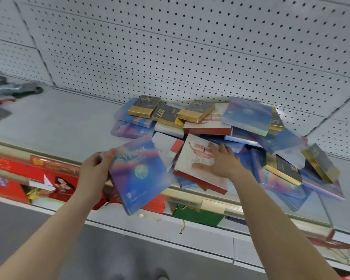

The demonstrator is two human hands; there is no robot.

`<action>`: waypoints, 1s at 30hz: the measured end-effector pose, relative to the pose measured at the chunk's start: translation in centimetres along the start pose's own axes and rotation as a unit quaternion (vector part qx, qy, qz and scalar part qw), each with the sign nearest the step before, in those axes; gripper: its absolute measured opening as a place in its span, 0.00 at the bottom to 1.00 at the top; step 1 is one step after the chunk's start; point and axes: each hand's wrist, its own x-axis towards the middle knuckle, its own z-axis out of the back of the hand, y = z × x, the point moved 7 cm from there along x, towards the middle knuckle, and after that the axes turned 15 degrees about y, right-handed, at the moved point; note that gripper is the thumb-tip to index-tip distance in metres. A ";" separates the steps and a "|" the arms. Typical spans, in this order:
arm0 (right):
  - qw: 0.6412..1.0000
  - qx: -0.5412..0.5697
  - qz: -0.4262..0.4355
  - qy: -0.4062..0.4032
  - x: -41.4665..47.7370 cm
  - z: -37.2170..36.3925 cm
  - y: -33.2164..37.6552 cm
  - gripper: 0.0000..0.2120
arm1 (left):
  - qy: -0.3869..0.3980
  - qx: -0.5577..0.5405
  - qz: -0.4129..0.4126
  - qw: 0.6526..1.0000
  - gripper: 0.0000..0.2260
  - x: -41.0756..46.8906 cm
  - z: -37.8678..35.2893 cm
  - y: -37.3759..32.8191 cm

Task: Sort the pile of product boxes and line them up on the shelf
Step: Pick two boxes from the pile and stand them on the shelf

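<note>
Left hand (95,168) grips blue holographic box (137,174) by its left edge, fingers curled round it, tilted over the shelf (59,122) lip. Right hand (222,162) lies flat, fingers spread, on white-and-red box (202,178) in the pile (210,122) (print blurred, maybe a feather).

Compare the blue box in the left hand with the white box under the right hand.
The blue box is shiny blue-purple; the white box is white with red sides. The left hand grips the blue box clear of the pile; the white box lies on the pile under the flat right hand. Both are flat rectangles.
</note>
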 end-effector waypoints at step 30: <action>0.730 0.671 0.059 -0.115 -10.7 -2.0 -5.6 0.13 | 0.132 0.018 0.092 0.987 0.14 1.5 -5.3 1.4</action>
